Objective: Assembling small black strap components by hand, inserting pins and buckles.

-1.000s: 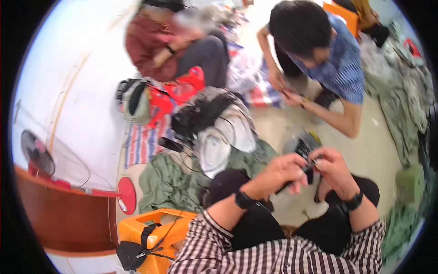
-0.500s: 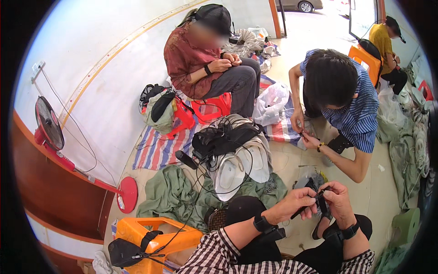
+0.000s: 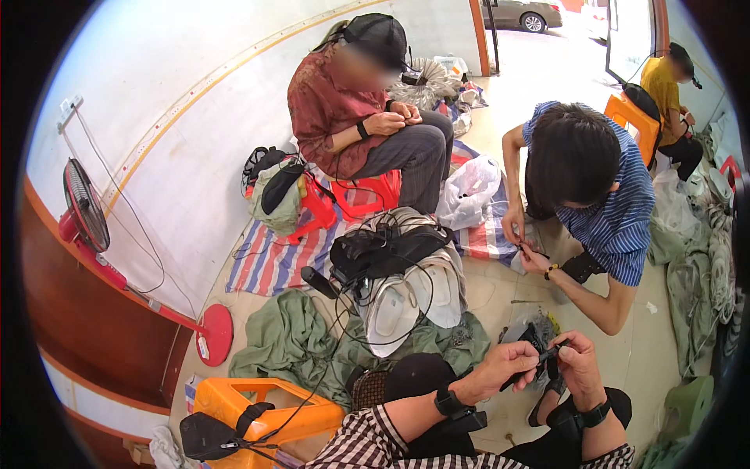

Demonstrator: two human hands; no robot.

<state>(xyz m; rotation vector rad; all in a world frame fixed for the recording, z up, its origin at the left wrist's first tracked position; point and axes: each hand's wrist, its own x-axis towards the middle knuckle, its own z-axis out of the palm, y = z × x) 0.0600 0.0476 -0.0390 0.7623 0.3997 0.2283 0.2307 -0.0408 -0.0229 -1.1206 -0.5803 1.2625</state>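
Observation:
Over my knees, my left hand (image 3: 504, 369) and my right hand (image 3: 580, 366) are raised close together. A thin, dark, stick-like piece (image 3: 553, 349) spans the gap between them, pinched by the fingertips of both. Its exact kind is too small to make out. Another dark strip shows under the left fingers, partly hidden by them. Black bands circle both my wrists. Just beyond the hands, a clear plastic bag with dark contents (image 3: 535, 324) rests on the floor.
White netting with black straps and cables (image 3: 391, 250) lies ahead on green cloth (image 3: 293, 332). An orange stool (image 3: 312, 418) stands left, near a red fan (image 3: 215, 332). A person in blue stripes (image 3: 629, 203) crouches close ahead; another sits on a red stool (image 3: 375, 191). Green netting lines the right.
The whole scene sits slightly lower in the picture, as my head has tilted up a little. Between my fingertips the dark piece shows more plainly. Both hands keep their grip.

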